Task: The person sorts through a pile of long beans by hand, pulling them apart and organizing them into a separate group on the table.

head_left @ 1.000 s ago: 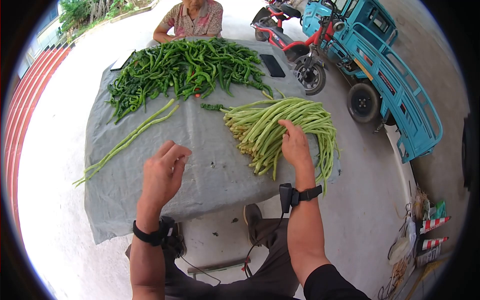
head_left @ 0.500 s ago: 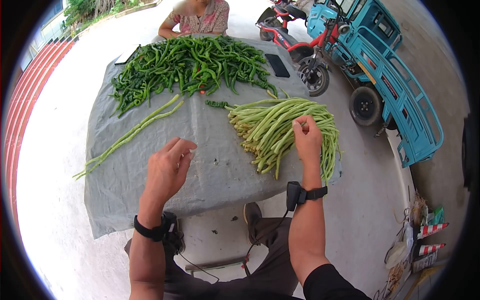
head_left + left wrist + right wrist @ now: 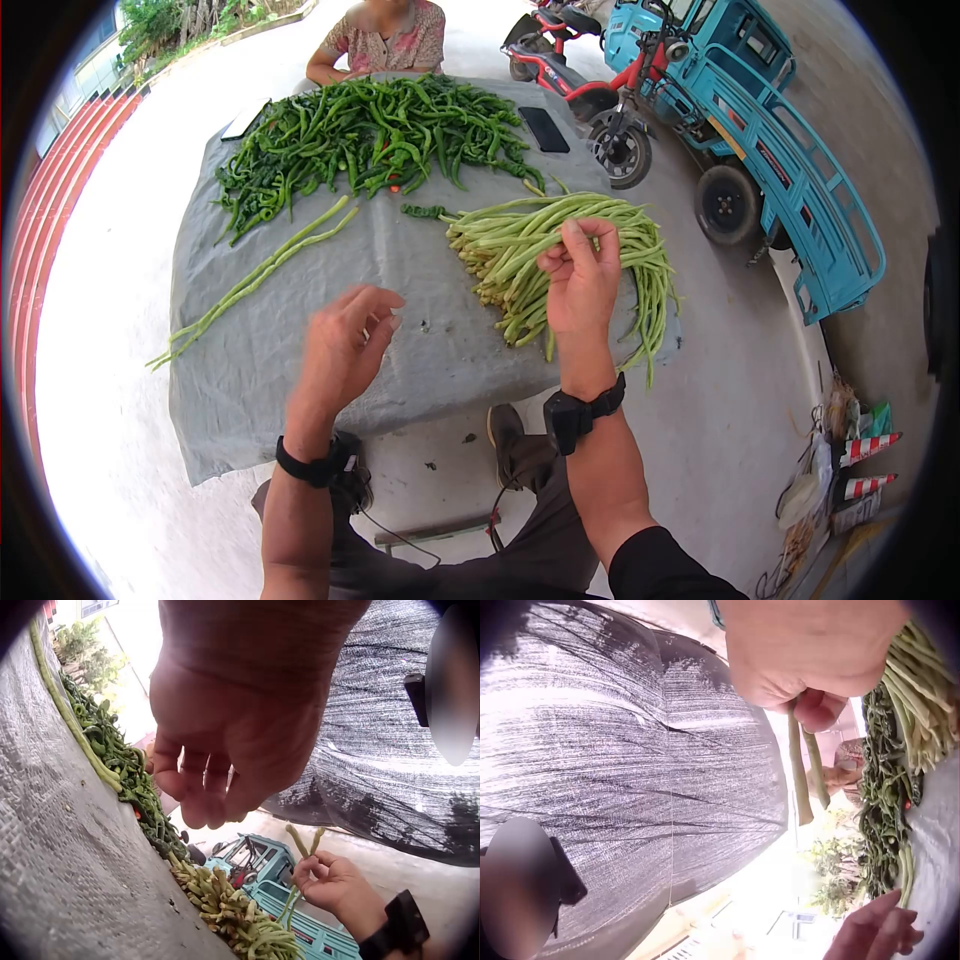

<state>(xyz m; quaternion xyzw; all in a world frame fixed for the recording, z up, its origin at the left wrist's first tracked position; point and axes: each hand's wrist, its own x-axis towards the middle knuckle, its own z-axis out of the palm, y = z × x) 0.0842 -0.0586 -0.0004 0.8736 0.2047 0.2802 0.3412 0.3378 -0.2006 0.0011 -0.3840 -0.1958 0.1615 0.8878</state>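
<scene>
My right hand (image 3: 578,288) is raised over the front of a heap of long green beans (image 3: 515,255) at the right of the cloth. Between its thumb and fingers it pinches two long beans (image 3: 796,772), whose cut-looking ends stick out past the grip in both wrist views. My left hand (image 3: 345,345) hovers above the grey sheet (image 3: 400,370) with its fingers loosely bent, holding nothing. Two more long beans (image 3: 265,272) lie side by side on the left of the sheet, their tips reaching over its edge.
A broad pile of green peppers (image 3: 370,130) covers the far side, with a dark phone (image 3: 545,130) at its right. A single pepper (image 3: 423,212) lies beside the beans. Across the table sits a person (image 3: 385,45). A red scooter (image 3: 580,75) and blue cargo tricycle (image 3: 770,150) stand at right.
My right hand has come up off the bean heap, turned palm upward and moved slightly left with beans pinched in it. My left hand has shifted a little to the right.
</scene>
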